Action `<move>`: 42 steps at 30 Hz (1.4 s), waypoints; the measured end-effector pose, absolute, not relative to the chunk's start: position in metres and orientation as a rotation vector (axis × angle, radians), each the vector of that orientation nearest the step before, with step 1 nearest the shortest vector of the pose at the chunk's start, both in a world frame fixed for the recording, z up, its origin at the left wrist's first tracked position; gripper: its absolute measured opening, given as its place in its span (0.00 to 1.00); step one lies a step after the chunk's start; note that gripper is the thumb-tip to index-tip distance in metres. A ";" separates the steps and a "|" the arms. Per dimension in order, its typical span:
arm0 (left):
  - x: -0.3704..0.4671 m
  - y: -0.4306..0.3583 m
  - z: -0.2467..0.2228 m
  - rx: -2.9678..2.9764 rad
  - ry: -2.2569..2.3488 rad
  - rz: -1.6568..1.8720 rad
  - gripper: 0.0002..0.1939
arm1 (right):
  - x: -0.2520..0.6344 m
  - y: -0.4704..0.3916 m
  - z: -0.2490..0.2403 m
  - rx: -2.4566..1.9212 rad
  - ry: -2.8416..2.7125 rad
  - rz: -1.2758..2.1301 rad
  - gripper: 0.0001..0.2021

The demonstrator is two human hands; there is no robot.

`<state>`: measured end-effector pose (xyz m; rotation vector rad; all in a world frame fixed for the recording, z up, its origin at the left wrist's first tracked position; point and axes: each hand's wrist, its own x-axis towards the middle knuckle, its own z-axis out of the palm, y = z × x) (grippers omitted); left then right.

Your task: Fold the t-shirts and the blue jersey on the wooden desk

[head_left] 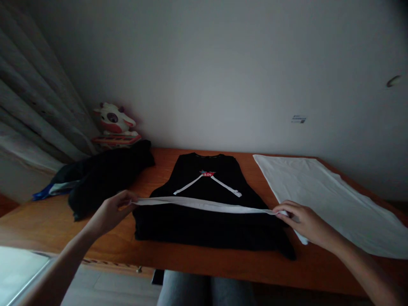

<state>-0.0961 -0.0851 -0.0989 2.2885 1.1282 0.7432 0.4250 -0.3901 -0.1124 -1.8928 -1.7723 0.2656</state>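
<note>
A long white fabric strap (207, 205) is stretched sideways across the front of a black garment (207, 231). My left hand (119, 204) pinches the strap's left end, and my right hand (290, 212) grips the other end, with a short white tail hanging below it. The garment lies flat on the wooden table, neckline toward the wall. On its chest is a red print (208, 174) with part of a word showing; two narrow white strips slant down from it. Whether these strips are sewn on or loose, I cannot tell.
A white cloth (318, 187) lies spread on the table (248, 270) at the right. Bunched dark clothing (105, 178) sits at the left, before a cow-shaped toy (114, 121). A curtain (35, 93) hangs at far left, and a wall (210, 76) stands behind.
</note>
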 end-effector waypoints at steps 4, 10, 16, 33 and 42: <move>-0.111 -0.087 -0.103 2.421 1.097 0.797 0.23 | 0.434 -0.409 -0.116 -1.826 -1.773 -0.033 0.10; -0.124 -0.090 -0.112 2.585 0.978 0.585 0.14 | 0.433 -0.429 -0.127 -1.853 -1.882 0.018 0.09; -0.114 -0.108 -0.101 2.733 0.924 0.315 0.14 | 0.411 -0.430 -0.120 -1.964 -1.936 0.108 0.15; -0.076 -0.141 -0.096 2.960 0.496 0.439 0.12 | 0.383 -0.430 -0.129 -1.793 -2.104 -0.095 0.12; -0.079 -0.131 -0.109 2.761 0.636 0.469 0.16 | 0.392 -0.422 -0.132 -1.814 -2.007 -0.089 0.09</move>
